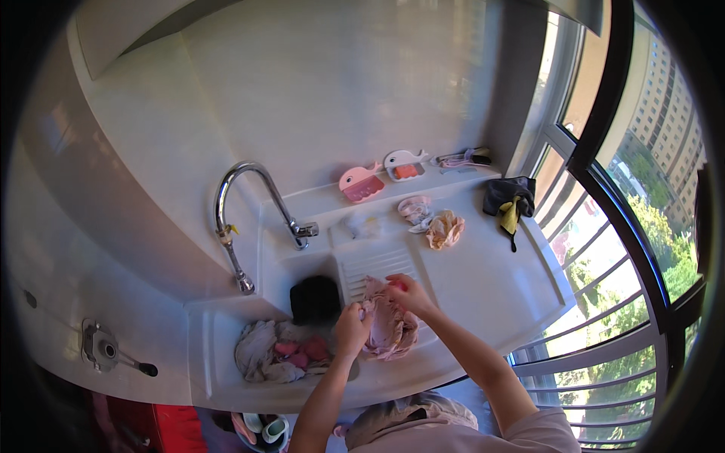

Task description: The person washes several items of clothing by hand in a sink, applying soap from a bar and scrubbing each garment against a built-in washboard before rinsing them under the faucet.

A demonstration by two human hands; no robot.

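Observation:
A crumpled pink cloth garment (pixel 391 328) lies over the ribbed washboard (pixel 379 266) of the white sink. At its left edge, my left hand (pixel 352 331) grips the fabric. My right hand (pixel 409 294) holds a small pink-red object, perhaps a bar of soap (pixel 399 285), against the top of the garment; the fingers partly hide it. Left of my hands, the basin holds a black item (pixel 315 300), a heap of greyish-white laundry (pixel 263 351) and pink-red cloth (pixel 303 352).
A chrome gooseneck faucet (pixel 249 164) stands behind the basin. Peach cloth (pixel 446 230) and striped cloth (pixel 415 210) lie on the counter, with black cloth (pixel 510 195) farther right. Whale-shaped soap dishes, one pink (pixel 362 184) and one white (pixel 404 166), sit on the ledge. Barred windows flank the right side.

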